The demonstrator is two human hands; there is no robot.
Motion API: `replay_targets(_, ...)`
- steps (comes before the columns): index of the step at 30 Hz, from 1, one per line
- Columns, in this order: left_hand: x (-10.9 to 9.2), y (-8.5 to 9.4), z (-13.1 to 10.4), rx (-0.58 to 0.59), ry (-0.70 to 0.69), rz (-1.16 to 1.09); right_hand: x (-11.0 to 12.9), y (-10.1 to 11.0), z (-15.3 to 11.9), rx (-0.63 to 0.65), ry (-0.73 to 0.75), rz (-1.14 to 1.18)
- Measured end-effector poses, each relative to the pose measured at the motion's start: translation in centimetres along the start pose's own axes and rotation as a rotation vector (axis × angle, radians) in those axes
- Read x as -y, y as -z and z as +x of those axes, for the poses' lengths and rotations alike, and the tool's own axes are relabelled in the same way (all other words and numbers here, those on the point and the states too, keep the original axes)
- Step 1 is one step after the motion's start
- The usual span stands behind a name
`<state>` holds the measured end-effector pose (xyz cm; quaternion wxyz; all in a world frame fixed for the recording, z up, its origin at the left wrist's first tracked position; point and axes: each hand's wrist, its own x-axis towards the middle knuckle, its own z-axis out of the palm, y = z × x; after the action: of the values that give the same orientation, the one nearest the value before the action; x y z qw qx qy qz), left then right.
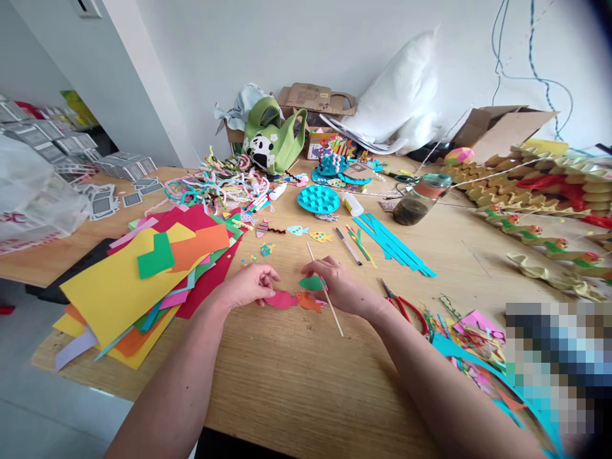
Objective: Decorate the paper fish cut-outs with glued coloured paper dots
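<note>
My left hand point(251, 285) is closed, its fingertips at the left end of a pink paper fish point(281, 299) on the wooden table. An orange paper fish point(310, 302) lies against the pink one's right end. Just above them is a green paper fish point(310, 283), partly under the fingers of my right hand point(335, 284). A thin wooden stick point(335, 317) slants through my right hand, which is closed on it. Farther back lie a blue fish point(297, 230), a yellow fish point(320, 236) and a striped fish point(262, 228).
Stacked coloured paper point(119, 287) lies left. Red-handled pliers point(401, 306) and paper scraps point(473, 344) are at right. Behind stand a blue round piece point(318, 199), a jar point(421, 201) and a green panda bag point(275, 140). Blue strips point(392, 242) lie right of centre.
</note>
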<state>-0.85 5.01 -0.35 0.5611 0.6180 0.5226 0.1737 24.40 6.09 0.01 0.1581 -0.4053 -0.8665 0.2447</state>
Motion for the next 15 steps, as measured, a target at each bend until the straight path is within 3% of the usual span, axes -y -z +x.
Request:
replay_targets(8,0.3,0.1,0.1,-0.038,-0.014,0.174,0.5,-0.6,0.0,0.065,0.019,-0.005)
replay_targets(15,0.1,1.0,-0.4,0.026,-0.021,0.176,-0.3,-0.6,0.0,0.071,-0.015,-0.029)
